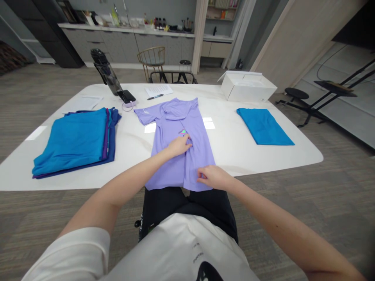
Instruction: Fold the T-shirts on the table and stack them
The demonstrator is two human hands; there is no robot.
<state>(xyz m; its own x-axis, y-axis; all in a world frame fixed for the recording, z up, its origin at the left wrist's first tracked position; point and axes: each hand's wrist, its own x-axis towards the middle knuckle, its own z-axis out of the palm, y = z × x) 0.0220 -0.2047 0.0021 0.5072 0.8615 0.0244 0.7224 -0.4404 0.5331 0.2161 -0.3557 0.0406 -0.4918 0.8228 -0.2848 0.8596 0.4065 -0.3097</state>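
A lavender T-shirt [171, 171] lies on the white table in front of me, its hem at the near edge. The shirt's right side is folded inward lengthwise, while the left sleeve sticks out flat. My left hand [178, 146] is at the middle of the shirt, just below a small shiny print, with bent fingers closed on the fabric along the fold. Lower down, my right hand [216, 177] has its fingers curled on the cloth at the right edge near the hem. Its fingertips are partly hidden.
To the left is a stack of folded blue and purple garments [76, 136]. A folded blue garment [265, 125] lies at right. Farther back are a phone-like device on a stand [125, 96], paper [159, 89], a pen [155, 96] and a white box [247, 86].
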